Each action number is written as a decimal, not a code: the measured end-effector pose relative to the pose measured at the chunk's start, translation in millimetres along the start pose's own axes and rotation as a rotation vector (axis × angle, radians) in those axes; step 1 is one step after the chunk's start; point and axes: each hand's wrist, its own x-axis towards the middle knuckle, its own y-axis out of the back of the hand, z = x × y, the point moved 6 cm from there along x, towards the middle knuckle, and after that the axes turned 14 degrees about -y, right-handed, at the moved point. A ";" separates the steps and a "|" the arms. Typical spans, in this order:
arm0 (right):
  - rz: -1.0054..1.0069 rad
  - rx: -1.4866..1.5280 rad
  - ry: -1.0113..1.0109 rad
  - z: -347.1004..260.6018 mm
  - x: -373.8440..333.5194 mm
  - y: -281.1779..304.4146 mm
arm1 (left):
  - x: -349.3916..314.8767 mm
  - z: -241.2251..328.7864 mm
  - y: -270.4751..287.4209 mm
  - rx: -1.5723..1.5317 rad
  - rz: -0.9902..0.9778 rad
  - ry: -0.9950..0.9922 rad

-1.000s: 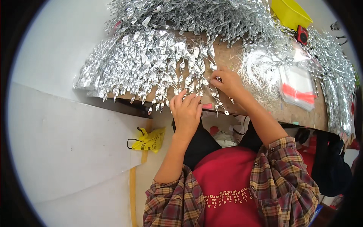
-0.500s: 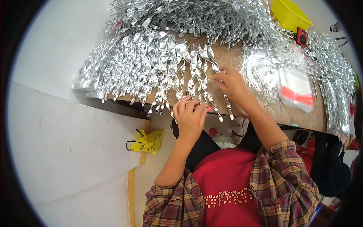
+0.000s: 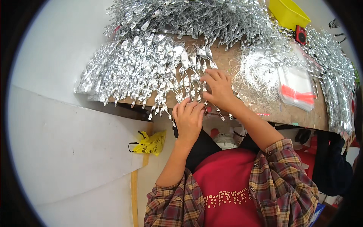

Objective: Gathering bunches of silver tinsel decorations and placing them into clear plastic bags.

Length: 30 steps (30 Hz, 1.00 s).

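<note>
Shiny silver twisted strips [image 3: 185, 81] hang in rows over the front edge of the brown table. My left hand [image 3: 188, 122] lies at that edge on their lower ends, fingers stretched out and a little apart; its fingertips touch the strips. Farther right and higher, my right hand [image 3: 218, 90] is over the rightmost strips, with its fingers spread and slightly bent. Whether a strip lies under its fingertips is hidden. A large heap of the same silver strips [image 3: 196, 19] covers the back of the table.
Right of my hands lie a tangle of white string [image 3: 257, 77] and a stack of clear plastic bags [image 3: 297, 90] with red bands. A yellow bin [image 3: 289, 14] and a red box-shaped device [image 3: 301, 34] stand at the back right. A yellow plastic bag [image 3: 153, 143] sits below the table.
My right hand has moved left and slightly down, closer to my left hand, over the rightmost strips. Those strips have shifted to the left. My left hand stays nearly in place.
</note>
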 end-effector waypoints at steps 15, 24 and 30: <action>0.066 -0.123 0.073 -13.4 -2.0 17.5 | -8.2 -19.5 11.2 -0.053 0.082 0.076; -0.014 -0.067 0.240 -9.8 -5.2 0.1 | -15.9 -34.4 24.1 0.033 0.152 0.149; 0.025 -0.010 0.274 -22.9 -2.9 -4.2 | -16.9 -38.4 16.2 0.014 0.094 0.168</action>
